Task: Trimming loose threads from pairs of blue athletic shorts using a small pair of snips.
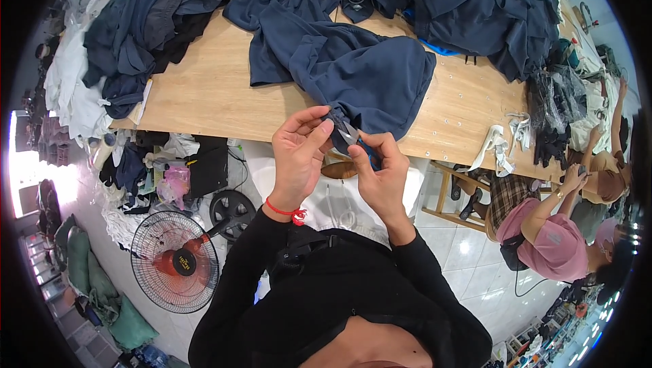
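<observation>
One dark blue garment lies spread on the wooden worktop in front of us, and we have its lower edge pulled over the near rim, where both hands meet. Our left hand pinches the hem, thumb and fingers closed on the cloth, while our right hand has its fingers closed around small metal snips, whose tips sit right at the fabric. We judge the trimming of this piece to be under way, not finished, since the blades are at the hem and the cloth is not yet laid aside. Much is left, as far as we can see: heaps of dark blue clothing crowd the far side of the worktop, and another pile fills its left end. We cannot tell which of these are done.
</observation>
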{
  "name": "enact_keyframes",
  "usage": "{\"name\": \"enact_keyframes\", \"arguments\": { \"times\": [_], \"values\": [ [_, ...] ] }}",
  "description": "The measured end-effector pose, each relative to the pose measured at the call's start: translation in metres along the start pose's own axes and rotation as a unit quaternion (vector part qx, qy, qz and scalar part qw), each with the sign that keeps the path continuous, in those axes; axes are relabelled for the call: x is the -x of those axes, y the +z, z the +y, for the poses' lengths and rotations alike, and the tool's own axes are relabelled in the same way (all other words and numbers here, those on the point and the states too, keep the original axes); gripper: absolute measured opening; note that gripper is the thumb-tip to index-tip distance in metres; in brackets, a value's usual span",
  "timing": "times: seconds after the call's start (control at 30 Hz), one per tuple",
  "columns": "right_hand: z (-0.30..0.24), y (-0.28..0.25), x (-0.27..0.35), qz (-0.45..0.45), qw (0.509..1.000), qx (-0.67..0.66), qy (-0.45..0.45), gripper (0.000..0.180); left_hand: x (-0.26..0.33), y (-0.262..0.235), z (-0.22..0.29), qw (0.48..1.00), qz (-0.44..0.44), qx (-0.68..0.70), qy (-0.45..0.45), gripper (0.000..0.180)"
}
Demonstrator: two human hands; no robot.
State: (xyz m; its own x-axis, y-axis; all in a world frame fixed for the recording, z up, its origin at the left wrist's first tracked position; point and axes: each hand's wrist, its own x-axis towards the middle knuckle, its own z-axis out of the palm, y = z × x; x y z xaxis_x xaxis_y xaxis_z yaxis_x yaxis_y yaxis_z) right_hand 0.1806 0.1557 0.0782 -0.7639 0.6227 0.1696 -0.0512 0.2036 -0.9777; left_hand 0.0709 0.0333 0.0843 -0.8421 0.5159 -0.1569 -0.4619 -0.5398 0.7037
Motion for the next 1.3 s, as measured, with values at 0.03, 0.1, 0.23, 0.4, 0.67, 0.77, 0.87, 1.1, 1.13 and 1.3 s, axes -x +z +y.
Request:
{"name": "enact_keyframes", "arguments": {
  "times": [0.03, 0.1, 0.23, 0.4, 0.67, 0.77, 0.87, 1.1, 1.13, 1.3],
  "values": [
    [0.001, 0.000, 0.000, 0.004, 1.000, 0.001, 0.000, 0.024, 0.000, 0.001, -0.001, 1.000, 0.004, -0.002, -0.002, 0.027],
    [-0.001, 0.001, -0.001, 0.007, 1.000, 0.002, 0.000, 0.024, 0.000, 0.001, -0.001, 1.000, 0.007, -0.004, -0.003, 0.027],
    [-0.005, 0.001, -0.002, 0.016, 0.998, 0.048, -0.026, 0.023, 0.001, 0.001, 0.000, 1.000, 0.007, -0.003, -0.007, 0.027],
    [-0.001, 0.001, -0.003, 0.024, 0.997, 0.067, -0.034, 0.024, 0.000, 0.001, 0.000, 1.000, 0.009, -0.003, -0.011, 0.027],
    [-0.005, -0.002, -0.002, 0.005, 1.000, 0.028, 0.000, 0.025, 0.001, -0.002, -0.003, 0.998, 0.010, -0.049, 0.024, 0.029],
    [0.000, -0.003, -0.002, 0.012, 1.000, 0.026, -0.003, 0.024, 0.001, 0.000, -0.002, 0.998, 0.011, -0.055, 0.026, 0.029],
    [-0.001, -0.003, -0.001, 0.014, 1.000, 0.027, 0.001, 0.023, 0.001, -0.001, -0.003, 0.998, 0.012, -0.062, 0.029, 0.029],
    [0.001, -0.003, -0.001, 0.017, 0.999, 0.039, -0.005, 0.021, 0.002, 0.001, -0.001, 0.997, 0.011, -0.068, 0.029, 0.028],
    [0.004, -0.002, 0.000, 0.026, 1.000, 0.016, 0.002, 0.021, 0.002, 0.002, 0.000, 0.998, 0.013, -0.062, 0.024, 0.028],
    [0.001, 0.001, -0.002, 0.031, 0.999, -0.017, -0.005, 0.023, 0.002, 0.005, 0.001, 0.999, 0.011, -0.052, 0.012, 0.027]
  ]
}}
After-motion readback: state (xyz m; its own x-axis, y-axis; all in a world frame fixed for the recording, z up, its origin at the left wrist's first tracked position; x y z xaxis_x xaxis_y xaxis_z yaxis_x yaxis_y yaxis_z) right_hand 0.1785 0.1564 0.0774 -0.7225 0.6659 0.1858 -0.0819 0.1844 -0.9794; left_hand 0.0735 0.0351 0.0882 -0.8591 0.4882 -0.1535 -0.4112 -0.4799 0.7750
